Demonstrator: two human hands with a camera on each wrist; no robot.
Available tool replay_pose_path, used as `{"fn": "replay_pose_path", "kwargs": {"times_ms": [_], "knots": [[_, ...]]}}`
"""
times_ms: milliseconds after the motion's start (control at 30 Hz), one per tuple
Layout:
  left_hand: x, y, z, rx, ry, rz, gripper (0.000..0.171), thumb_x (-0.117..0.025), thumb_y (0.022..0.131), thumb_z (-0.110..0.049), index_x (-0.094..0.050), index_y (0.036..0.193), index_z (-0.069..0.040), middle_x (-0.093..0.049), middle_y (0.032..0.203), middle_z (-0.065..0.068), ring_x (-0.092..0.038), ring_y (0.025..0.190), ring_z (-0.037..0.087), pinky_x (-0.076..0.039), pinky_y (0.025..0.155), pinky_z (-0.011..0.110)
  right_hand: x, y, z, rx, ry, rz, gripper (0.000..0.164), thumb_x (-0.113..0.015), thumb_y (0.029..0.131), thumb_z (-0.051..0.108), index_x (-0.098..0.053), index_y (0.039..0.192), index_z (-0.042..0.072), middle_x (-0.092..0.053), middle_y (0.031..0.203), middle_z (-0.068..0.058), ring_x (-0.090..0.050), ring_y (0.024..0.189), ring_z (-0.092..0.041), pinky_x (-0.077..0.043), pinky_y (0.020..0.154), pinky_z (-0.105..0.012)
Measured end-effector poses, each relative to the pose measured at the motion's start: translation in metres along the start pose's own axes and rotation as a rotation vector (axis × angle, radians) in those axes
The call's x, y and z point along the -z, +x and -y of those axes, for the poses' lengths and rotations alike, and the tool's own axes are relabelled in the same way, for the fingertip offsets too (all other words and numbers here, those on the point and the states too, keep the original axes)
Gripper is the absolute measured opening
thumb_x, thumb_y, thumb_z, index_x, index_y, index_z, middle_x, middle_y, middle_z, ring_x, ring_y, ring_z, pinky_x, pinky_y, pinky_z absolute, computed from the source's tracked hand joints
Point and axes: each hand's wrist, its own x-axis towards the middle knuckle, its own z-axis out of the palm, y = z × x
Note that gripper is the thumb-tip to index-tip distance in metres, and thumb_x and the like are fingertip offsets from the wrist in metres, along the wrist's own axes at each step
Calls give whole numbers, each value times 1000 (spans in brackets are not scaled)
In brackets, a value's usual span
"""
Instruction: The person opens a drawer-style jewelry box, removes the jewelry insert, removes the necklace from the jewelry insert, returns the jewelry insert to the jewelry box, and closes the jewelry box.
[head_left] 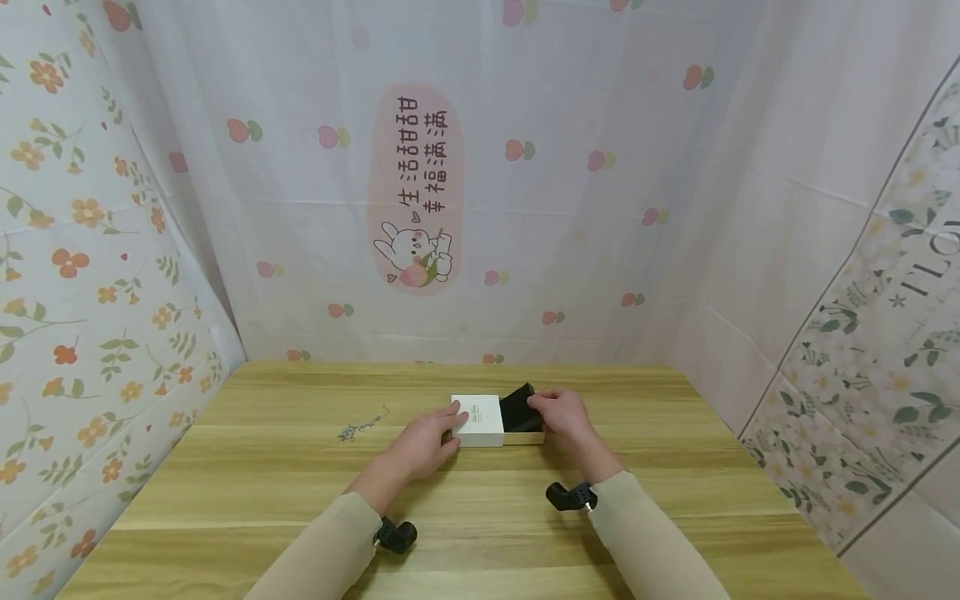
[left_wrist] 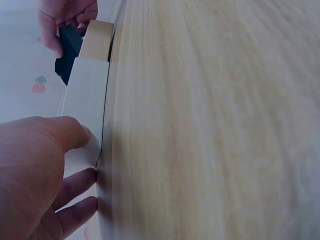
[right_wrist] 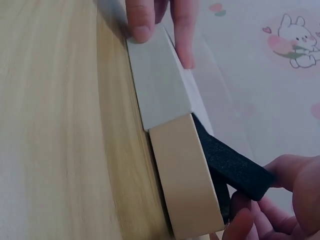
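A white drawer-style gift box (head_left: 480, 427) with small dark lettering lies on the table. Its tan inner drawer (right_wrist: 185, 180) is slid partly out to the right. My left hand (head_left: 424, 442) holds the box's left end, thumb on the near side and fingers on the top. With my right hand (head_left: 564, 417) I pinch a black foam-like insert (right_wrist: 235, 167) by its raised right end. The insert tilts up out of the drawer, its other end still inside near the white sleeve's edge. More black shows beneath it in the right wrist view.
A thin silvery jewelry chain (head_left: 362, 428) lies on the wood-grain table (head_left: 465, 533), left of the box. Patterned curtains (head_left: 570, 275) hang behind the table and along both sides. Each wrist carries a black camera mount (head_left: 396, 535).
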Motion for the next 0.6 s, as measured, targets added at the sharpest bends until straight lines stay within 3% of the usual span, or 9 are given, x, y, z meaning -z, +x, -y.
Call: {"fn": "replay_pose_path", "kwargs": {"times_ms": [167, 333, 467, 600], "knots": [[0, 0, -1, -2, -2, -3, 49, -70, 108, -11, -62, 155, -5, -48, 171, 18, -52, 155, 42, -46, 126, 54, -1, 1, -2, 52, -89, -17, 32, -72, 105, 22, -72, 128, -2, -73, 111, -17, -63, 79, -21, -52, 66, -29], [0, -1, -1, -11, 1, -6, 49, -70, 107, -10, -62, 155, -4, -49, 170, 19, -52, 154, 42, -47, 125, 54, 3, 3, -5, 92, -223, -38, 27, -72, 105, 25, -75, 118, 1, -76, 115, -17, -69, 103, -30, -58, 88, -41], [0, 0, 0, -8, -3, -5, 49, -71, 107, -10, -62, 155, -4, -49, 170, 20, -52, 154, 42, -47, 125, 54, 4, 4, -8, 107, -279, -33, 25, -73, 103, 22, -76, 114, 0, -77, 115, -17, -69, 103, -31, -58, 95, -47], [-1, 1, 2, -8, -6, -1, 50, -71, 107, -12, -61, 156, -5, -48, 170, 18, -52, 155, 41, -47, 125, 54, 5, 5, -11, 119, -300, -26, 26, -77, 100, 17, -75, 117, -1, -79, 105, -16, -71, 91, -25, -58, 81, -37]]}}
